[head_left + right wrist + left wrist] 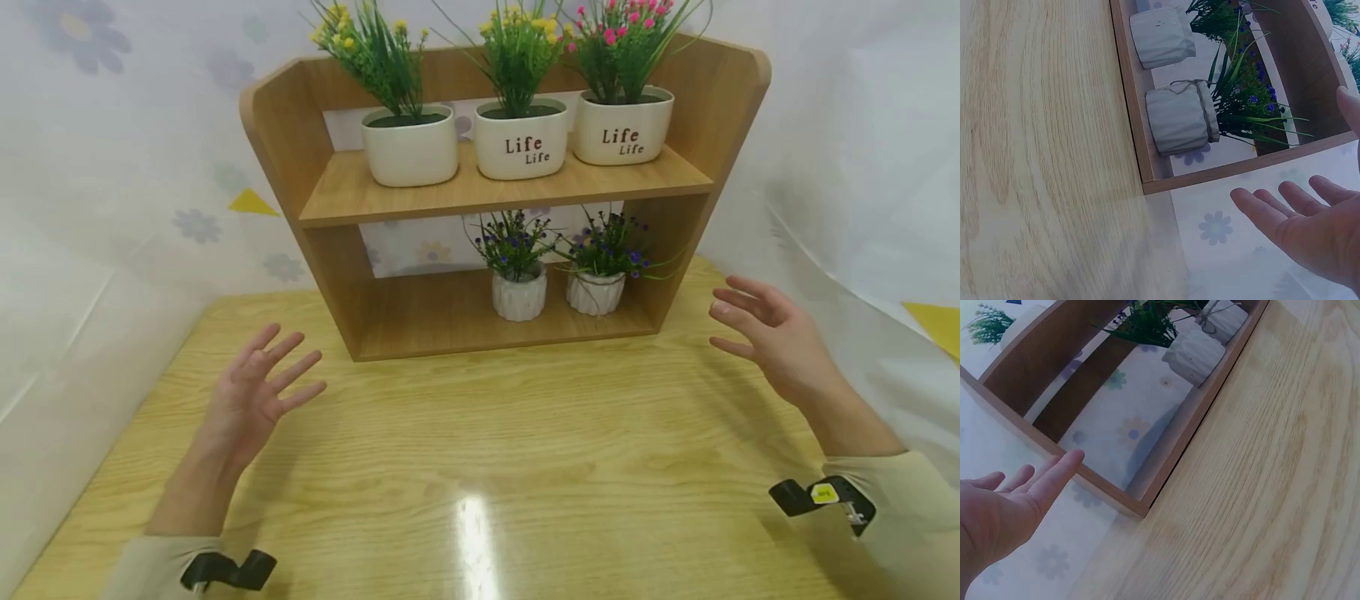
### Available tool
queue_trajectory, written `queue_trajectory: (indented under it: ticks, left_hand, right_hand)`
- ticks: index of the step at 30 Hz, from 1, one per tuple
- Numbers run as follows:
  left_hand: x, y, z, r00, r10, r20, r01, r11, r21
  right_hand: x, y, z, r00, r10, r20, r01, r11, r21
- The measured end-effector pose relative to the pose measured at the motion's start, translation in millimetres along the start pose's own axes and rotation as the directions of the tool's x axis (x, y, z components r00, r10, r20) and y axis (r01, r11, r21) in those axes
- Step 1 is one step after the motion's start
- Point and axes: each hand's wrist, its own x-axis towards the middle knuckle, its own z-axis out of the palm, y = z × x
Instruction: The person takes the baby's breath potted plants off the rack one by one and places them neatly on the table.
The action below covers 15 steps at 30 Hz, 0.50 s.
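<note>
My left hand [251, 400] hovers over the left part of the table, fingers spread and holding nothing. On the other side my right hand [776, 337] is raised near the shelf's right end, its fingers loosely bent around nothing. Between and beyond them stands a two-tier wooden shelf [510, 200]. Its lower tier bears two ribbed white pots, a left one [519, 296] and a right one [596, 293] tied with string, both with purple flowers. In the right wrist view the right fingers [1266, 209] appear beside the shelf's end, apart from the pots.
Three oval white planters stand on the upper tier: a left one [410, 150] and a middle one [521, 142] with yellow flowers, a right one [624, 129] with pink. The wood-grain table [525, 433] meets flower-patterned sheeting [150, 167] behind and at the sides.
</note>
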Motion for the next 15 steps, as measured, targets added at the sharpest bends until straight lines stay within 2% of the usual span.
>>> queue_trajectory:
  ticks: [3, 10, 15]
  left_hand:
    - [3.1, -1.8, 2.7, 0.999, 0.0, 0.037, 0.001, 1.0, -0.028]
    - [15.0, -2.7, 17.9, 0.999, 0.005, 0.031, -0.005, 1.0, 0.001]
    - [24.9, -0.1, 31.8, 0.998, 0.029, 0.06, -0.029, 1.0, -0.01]
  right_hand:
    - [1.1, -0.3, 1.2, 1.0, 0.003, -0.002, -0.003, 1.0, 0.005]
    - [8.5, -4.9, 3.4, 1.0, 0.003, -0.002, -0.003, 0.999, 0.048]
    - [21.4, -15.3, 4.9, 1.0, 0.004, -0.002, -0.004, 0.994, 0.107]
